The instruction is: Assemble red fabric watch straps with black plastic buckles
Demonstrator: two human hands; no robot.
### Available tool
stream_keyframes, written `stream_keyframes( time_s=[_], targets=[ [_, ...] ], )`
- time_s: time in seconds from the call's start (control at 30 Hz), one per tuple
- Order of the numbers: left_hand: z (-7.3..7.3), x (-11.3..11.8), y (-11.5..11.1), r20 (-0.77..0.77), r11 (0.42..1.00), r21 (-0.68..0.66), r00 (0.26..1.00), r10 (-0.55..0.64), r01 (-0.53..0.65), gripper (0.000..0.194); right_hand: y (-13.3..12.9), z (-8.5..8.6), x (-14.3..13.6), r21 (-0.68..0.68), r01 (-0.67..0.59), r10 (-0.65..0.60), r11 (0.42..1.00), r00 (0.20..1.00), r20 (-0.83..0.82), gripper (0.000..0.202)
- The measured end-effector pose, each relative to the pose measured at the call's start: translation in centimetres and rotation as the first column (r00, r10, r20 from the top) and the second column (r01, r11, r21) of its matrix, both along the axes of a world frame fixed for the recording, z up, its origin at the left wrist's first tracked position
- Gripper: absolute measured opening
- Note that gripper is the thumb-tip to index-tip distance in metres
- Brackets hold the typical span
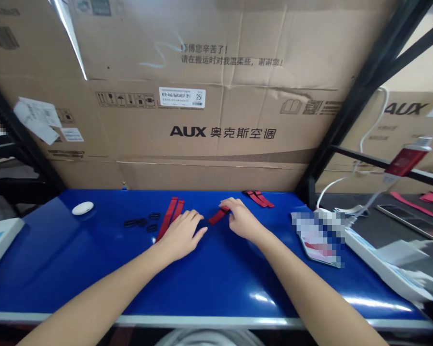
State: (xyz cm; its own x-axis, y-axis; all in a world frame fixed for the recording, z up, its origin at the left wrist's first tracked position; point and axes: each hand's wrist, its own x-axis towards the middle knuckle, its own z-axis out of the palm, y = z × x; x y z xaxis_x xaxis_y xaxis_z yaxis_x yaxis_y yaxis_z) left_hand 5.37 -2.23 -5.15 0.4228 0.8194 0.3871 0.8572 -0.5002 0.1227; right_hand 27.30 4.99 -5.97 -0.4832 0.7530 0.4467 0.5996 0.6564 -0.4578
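Red strap (216, 217) diagonal from right hand (241, 218), free end toward near-left

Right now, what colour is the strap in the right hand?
The strap in the right hand is red, best seen in the head view.

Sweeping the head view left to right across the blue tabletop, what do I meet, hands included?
White object at the left edge, white oval object, black plastic pieces, left hand, short red strap at the right hand's fingertips, red straps with black fittings, phone.
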Motion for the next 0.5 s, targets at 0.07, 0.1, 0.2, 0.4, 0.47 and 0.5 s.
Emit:
stream_keyframes(
  time_s=[0.07, 0.1, 0.2, 0.4, 0.47, 0.5],
  targets=[
    [-0.5, 0.5, 0.3, 0.031, 1.0, -0.009, 0.999, -0.025, 0.026, 0.03, 1.0, -0.4, 0.7, 0.008, 0.0, -0.001, 1.0, 0.999, 0.039, 0.058],
    [-0.7, 0.7, 0.5, 0.051, 0.999, -0.014, 0.998, -0.028, 0.029, 0.03, 1.5, -0.5, 1.0, -0.004, -0.006, 0.007, 1.0, 0.998, 0.061, 0.056],
    [-1.2, 0.9, 1.4, 0.109, 0.999, -0.042, 0.994, -0.025, 0.03, 0.032, 2.8, -0.7, 1.2, -0.089, -0.009, 0.017, 0.996, 0.997, 0.081, 0.043],
    [-2.1, 0.6, 3.2, 0.156, 0.996, -0.093, 0.988, -0.005, 0.02, 0.047, 2.9, -1.3, -0.6, -0.307, -0.088, 0.069, 0.948, 0.995, -0.073, 0.02],
    [-2.2, 0.4, 3.9, 0.15, 0.995, -0.095, 0.989, -0.019, 0.034, 0.041, 2.4, -1.4, -1.5, -0.356, -0.171, 0.124, 0.919, 0.981, -0.15, 0.023],
    [-2.1, 0.3, 4.1, 0.152, 0.994, -0.095, 0.988, -0.04, 0.055, 0.037, 2.0, -1.4, -1.8, -0.385, -0.206, 0.142, 0.9, 0.972, -0.188, 0.025]
  ],
)
